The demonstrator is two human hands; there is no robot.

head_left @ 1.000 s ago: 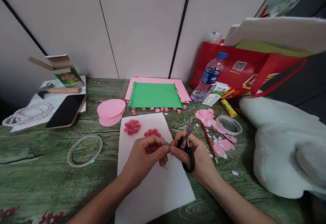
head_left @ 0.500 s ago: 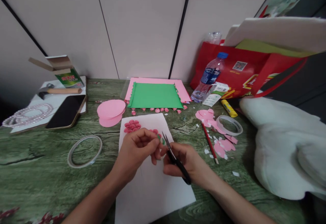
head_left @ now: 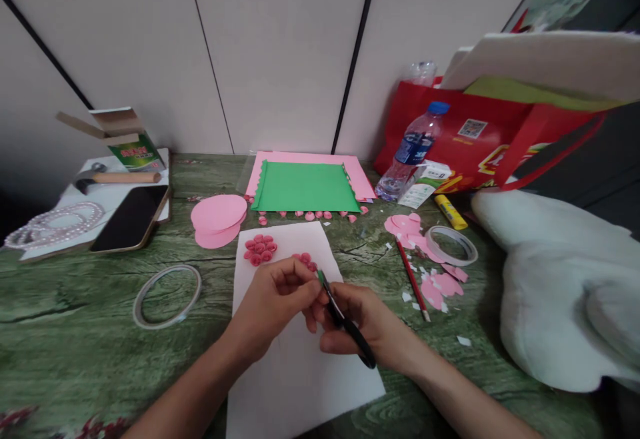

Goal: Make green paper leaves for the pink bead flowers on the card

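Observation:
My right hand [head_left: 373, 326] grips a pair of black-handled scissors [head_left: 358, 340], blades pointing up and to the left. Between the fingertips of my left hand [head_left: 277, 299] is a small green paper piece [head_left: 321, 278], right at the blades; my fingers cover most of it. Both hands are over a white paper sheet [head_left: 300, 386]. Near the sheet's top lies a cluster of rolled pink paper flowers [head_left: 259, 250]. A second, smaller cluster of pink flowers [head_left: 306, 260] shows just beyond my left hand, partly covered by it.
Green paper [head_left: 307, 187] lies at the back over pink sheets, little pink rolls along its front edge. Pink paper ovals [head_left: 219, 214] and a tape roll [head_left: 167, 297] are leftward. Rightward are a red pencil [head_left: 413, 279], pink scraps [head_left: 440, 287], a bottle [head_left: 414, 149] and a white plush [head_left: 545, 312].
The scissor blades have closed together onto the green paper piece, which now shows smaller and upright at their tips. My left hand has shifted very slightly.

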